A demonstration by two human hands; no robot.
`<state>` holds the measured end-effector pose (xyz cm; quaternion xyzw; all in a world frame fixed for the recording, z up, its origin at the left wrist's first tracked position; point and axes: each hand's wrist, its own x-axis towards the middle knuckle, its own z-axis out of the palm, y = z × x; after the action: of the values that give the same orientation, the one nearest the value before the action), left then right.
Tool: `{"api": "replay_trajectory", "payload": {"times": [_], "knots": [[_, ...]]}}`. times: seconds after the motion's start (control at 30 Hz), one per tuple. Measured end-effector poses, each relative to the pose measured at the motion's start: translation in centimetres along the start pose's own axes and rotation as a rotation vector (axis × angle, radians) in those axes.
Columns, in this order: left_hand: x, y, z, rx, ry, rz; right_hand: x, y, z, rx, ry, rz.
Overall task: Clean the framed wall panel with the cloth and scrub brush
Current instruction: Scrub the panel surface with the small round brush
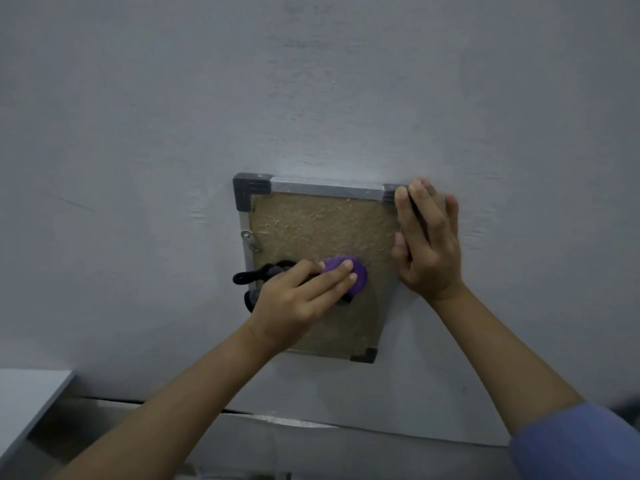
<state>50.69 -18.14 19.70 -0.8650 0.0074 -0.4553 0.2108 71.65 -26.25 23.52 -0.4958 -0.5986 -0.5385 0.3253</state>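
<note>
— What's the setting?
— A pale grey painted wall fills nearly the whole view, with the corner of a white worktop at the lower left.

— And the thing being cleaned?
— A rectangular panel of rough tan fibreboard in a silver metal frame with dark grey plastic corners sits flat against the wall, slightly tilted, a small metal hanger clip on its left edge.

— What's on it?
— A round purple scrub brush presses against the lower middle of the board. The left hand lies over it, fingers fairly straight across the brush. A dark grey and black cloth is bunched under that same hand, poking out past the frame's left edge.

— The other hand?
— The right hand rests flat on the panel's right edge, fingers extended upward to the top right corner, thumb on the board. Its grip is loose and wide, curled round nothing. A blue sleeve shows at the lower right.
</note>
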Motion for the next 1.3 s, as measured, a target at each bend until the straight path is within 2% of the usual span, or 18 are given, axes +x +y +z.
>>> {"api": "replay_trajectory", "payload": {"times": [0.07,0.17,0.27,0.47,0.57,0.67,0.73,0.9,0.97,1.17,1.3], "knots": [[0.6,0.0,-0.8,0.018,0.071,-0.068,-0.1,-0.1,-0.1,0.02,0.001,0.002],[3.5,-1.3,-2.0,0.048,0.261,-0.189,0.2,0.1,-0.5,0.05,-0.004,-0.008],[5.9,-1.6,-1.8,0.031,0.319,-0.206,0.8,0.8,-1.4,0.088,-0.022,-0.071],[3.9,0.6,0.6,-0.038,0.223,-0.128,2.7,4.0,-4.2,0.116,-0.242,-0.271],[2.2,1.6,1.5,-0.077,0.121,-0.068,3.6,5.0,-5.0,0.073,-0.337,-0.322],[1.1,2.3,1.2,-0.122,-0.012,-0.02,4.1,4.8,-5.4,0.078,-0.345,-0.314],[1.2,2.1,0.5,-0.117,-0.019,-0.017,4.3,4.5,-5.5,0.09,-0.35,-0.295],[4.7,0.2,-0.7,-0.021,0.227,-0.111,4.3,4.1,-5.6,0.109,-0.341,-0.251],[5.6,0.2,-0.2,0.0,0.25,-0.117,4.3,4.0,-5.6,0.116,-0.346,-0.239],[1.0,2.1,2.6,-0.111,0.041,0.058,4.1,4.0,-5.5,0.121,-0.361,-0.224],[-1.9,3.3,3.4,-0.156,-0.058,0.055,4.0,3.8,-5.4,0.127,-0.359,-0.208]]}}
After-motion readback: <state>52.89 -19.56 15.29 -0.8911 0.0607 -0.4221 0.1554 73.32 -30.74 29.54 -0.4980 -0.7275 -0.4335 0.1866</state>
